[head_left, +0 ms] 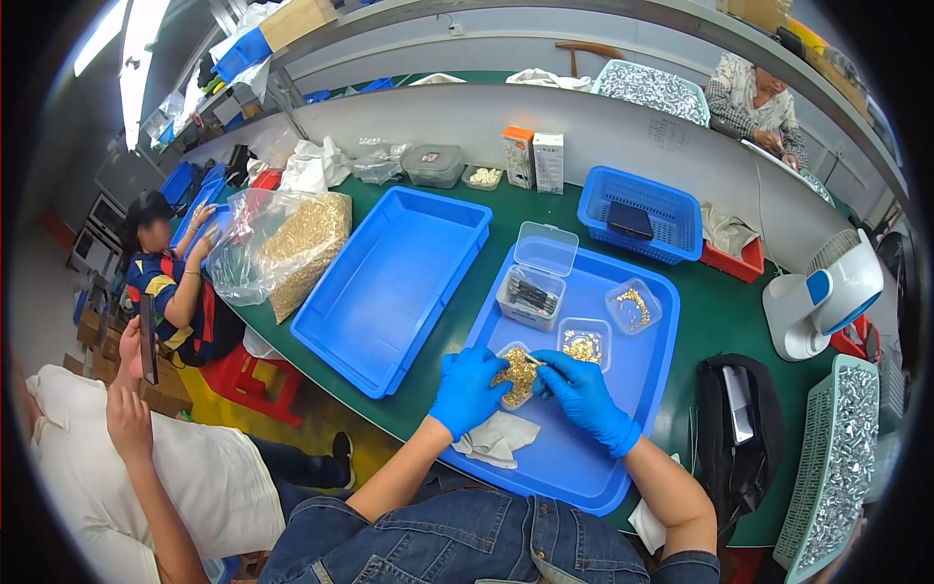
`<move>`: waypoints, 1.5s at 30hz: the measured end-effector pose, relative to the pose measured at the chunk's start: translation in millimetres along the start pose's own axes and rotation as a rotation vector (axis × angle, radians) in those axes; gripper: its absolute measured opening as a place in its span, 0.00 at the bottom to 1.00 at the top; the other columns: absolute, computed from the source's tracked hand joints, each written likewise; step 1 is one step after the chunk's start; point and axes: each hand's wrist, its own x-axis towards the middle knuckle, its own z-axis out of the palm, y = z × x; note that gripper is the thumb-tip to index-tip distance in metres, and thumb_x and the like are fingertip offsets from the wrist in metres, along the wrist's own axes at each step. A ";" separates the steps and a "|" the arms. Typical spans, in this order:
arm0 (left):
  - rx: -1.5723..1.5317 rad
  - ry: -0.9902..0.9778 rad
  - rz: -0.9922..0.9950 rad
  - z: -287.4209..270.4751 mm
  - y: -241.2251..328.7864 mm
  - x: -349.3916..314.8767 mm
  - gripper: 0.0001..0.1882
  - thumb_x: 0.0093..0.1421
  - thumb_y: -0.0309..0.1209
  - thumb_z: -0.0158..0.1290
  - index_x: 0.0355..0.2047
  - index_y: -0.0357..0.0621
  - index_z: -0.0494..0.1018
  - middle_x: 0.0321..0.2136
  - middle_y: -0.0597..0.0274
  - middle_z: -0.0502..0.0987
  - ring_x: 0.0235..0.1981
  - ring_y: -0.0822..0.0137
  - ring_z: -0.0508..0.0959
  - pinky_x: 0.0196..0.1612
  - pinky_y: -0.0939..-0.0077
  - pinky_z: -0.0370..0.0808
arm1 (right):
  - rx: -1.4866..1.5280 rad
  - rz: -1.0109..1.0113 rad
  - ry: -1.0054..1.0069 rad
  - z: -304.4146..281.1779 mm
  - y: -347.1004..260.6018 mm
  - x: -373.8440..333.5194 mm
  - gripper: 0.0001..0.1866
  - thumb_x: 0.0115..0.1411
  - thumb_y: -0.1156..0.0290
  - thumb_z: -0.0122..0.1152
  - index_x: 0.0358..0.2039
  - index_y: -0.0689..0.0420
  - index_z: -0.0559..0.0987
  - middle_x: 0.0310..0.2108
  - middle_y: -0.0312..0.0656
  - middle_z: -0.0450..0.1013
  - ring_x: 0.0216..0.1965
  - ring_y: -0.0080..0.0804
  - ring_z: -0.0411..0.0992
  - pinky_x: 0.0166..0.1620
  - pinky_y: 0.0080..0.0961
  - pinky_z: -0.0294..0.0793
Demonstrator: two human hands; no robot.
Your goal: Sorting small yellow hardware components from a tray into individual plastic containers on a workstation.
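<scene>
Both my hands wear blue gloves and meet above a small clear tub (522,397) of tiny gold-coloured metal parts. My left hand (469,389) is at the tub's left edge, fingers bent together; what they hold is too small to make out. My right hand (588,397) pinches a small slim gold-coloured piece (533,360) over the tub. Just beyond stands a square clear container (605,352) with more gold parts. A third clear container (619,316) holds a few. All rest in a blue tray (637,428), with a grey cloth (498,440) near my left wrist.
An open clear box (530,297) of dark slim tools stands in the tray. Left of it lies another blue tray (384,292), then a bag of gold parts (302,243). A blue basket (642,209), white fan (822,297) and black bag (739,438) line the right. Two people are at left.
</scene>
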 end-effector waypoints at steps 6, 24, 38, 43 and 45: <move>0.254 -0.025 0.137 18.1 -7.6 3.5 0.07 0.47 0.29 0.56 0.30 0.47 0.76 0.26 0.64 0.72 0.28 0.62 0.73 0.36 0.66 0.64 | 0.028 0.000 -0.004 3.7 -0.7 -0.4 0.14 0.62 0.71 0.50 0.49 0.56 0.73 0.24 0.40 0.74 0.23 0.22 0.71 0.29 0.20 0.72; -1.390 0.028 -0.539 -6.8 -0.7 -5.7 0.10 0.55 0.19 0.52 0.38 0.33 0.74 0.35 0.57 0.77 0.33 0.70 0.76 0.40 0.79 0.74 | -0.400 -0.243 0.039 5.4 5.5 -1.3 0.12 0.58 0.70 0.55 0.43 0.55 0.76 0.31 0.48 0.75 0.28 0.41 0.76 0.31 0.28 0.73; -1.142 0.105 -0.415 -9.4 12.1 -8.5 0.14 0.54 0.17 0.53 0.42 0.34 0.72 0.36 0.57 0.76 0.37 0.71 0.75 0.44 0.79 0.73 | -0.498 -0.307 0.041 5.1 4.5 -2.2 0.12 0.56 0.70 0.56 0.41 0.55 0.77 0.32 0.47 0.76 0.29 0.42 0.76 0.32 0.29 0.74; -1.014 0.136 -0.313 -5.0 10.1 -9.7 0.15 0.54 0.18 0.53 0.43 0.35 0.72 0.36 0.59 0.76 0.37 0.72 0.75 0.43 0.80 0.73 | -0.511 -0.311 0.027 4.8 5.8 -2.0 0.12 0.57 0.70 0.56 0.42 0.56 0.77 0.31 0.47 0.75 0.29 0.41 0.75 0.32 0.29 0.74; -0.955 0.111 -0.272 -7.4 10.9 -9.5 0.15 0.54 0.18 0.53 0.43 0.35 0.72 0.36 0.60 0.76 0.37 0.73 0.74 0.43 0.80 0.72 | -0.482 -0.336 0.030 5.1 8.4 -1.6 0.12 0.57 0.70 0.55 0.42 0.56 0.77 0.30 0.47 0.76 0.27 0.38 0.75 0.32 0.27 0.74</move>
